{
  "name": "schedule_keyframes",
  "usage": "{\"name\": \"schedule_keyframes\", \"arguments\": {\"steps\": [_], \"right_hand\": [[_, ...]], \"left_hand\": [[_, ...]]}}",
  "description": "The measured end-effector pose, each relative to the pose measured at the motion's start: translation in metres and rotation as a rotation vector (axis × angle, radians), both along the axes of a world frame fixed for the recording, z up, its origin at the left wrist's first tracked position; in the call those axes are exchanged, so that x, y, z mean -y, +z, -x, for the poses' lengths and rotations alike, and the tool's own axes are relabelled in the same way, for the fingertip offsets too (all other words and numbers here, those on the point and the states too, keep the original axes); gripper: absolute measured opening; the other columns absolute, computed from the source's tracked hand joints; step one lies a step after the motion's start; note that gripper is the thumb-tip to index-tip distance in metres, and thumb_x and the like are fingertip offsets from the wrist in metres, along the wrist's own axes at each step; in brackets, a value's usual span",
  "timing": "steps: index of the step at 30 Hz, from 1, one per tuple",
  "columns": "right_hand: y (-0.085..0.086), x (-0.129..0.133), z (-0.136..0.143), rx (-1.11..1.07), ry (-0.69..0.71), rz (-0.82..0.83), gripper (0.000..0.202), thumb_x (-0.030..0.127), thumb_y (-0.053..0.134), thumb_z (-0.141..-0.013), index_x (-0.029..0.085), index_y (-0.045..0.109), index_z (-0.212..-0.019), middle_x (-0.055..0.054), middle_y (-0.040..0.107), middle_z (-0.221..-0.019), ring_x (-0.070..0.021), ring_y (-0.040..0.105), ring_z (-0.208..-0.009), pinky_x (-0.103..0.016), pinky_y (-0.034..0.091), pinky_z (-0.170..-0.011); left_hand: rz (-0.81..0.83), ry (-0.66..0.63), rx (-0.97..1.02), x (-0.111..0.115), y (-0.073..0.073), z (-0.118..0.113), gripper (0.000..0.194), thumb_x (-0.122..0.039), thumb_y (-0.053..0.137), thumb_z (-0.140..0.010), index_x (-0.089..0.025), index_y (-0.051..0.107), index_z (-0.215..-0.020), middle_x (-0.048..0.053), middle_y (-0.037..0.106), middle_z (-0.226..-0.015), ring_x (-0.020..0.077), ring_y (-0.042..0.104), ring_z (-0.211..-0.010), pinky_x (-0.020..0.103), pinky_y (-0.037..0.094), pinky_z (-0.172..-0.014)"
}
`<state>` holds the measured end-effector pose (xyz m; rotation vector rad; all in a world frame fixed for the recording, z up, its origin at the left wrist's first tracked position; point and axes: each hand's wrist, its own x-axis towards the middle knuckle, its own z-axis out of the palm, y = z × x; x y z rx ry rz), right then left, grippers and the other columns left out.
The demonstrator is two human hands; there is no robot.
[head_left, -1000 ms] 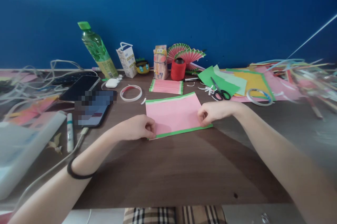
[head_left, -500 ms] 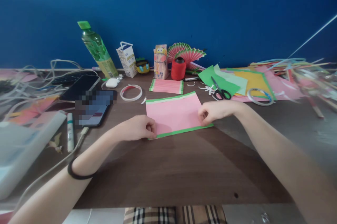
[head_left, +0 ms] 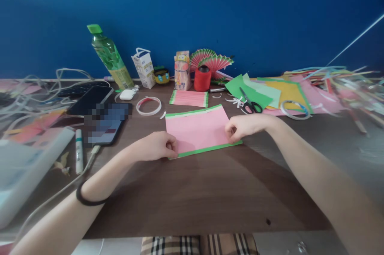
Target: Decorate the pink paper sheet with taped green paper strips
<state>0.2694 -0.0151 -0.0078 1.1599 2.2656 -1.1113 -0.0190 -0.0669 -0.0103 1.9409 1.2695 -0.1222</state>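
A pink sheet of paper [head_left: 199, 130] with green strips along its near and far edges lies on the dark table. A thin white band runs beside the far green strip. My left hand [head_left: 159, 145], a black band round its wrist, is closed at the sheet's near left corner, finger and thumb pinched on the edge. At the right end of the near edge, my right hand [head_left: 240, 128] is closed on the paper too, with its fingers curled. Just beyond the sheet lies a pleated pink paper strip [head_left: 189, 98] with green ends.
Scissors [head_left: 251, 105] rest on green paper [head_left: 250, 92] at right, near a tape roll [head_left: 295, 110]. Another tape roll [head_left: 149, 106] and a phone [head_left: 109, 123] lie left. A green bottle [head_left: 111, 59], a drink carton [head_left: 144, 68] and paper fans [head_left: 217, 63] stand at the back.
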Motion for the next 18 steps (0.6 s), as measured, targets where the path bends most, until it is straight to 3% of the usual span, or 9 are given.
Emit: {"name": "schedule_keyframes", "arguments": {"steps": [18], "right_hand": [[-0.0035, -0.0006, -0.0013, 0.011, -0.001, -0.002, 0.02, 0.033, 0.059, -0.065, 0.014, 0.064, -0.07, -0.001, 0.059, -0.065, -0.0119, 0.05, -0.061, -0.023, 0.032, -0.054]], "left_hand": [[-0.002, 0.023, -0.009, 0.0018, 0.002, -0.0018, 0.011, -0.03, 0.056, -0.065, -0.019, 0.056, -0.062, -0.005, 0.056, -0.056, 0.0108, 0.05, -0.054, 0.021, 0.032, -0.048]]}}
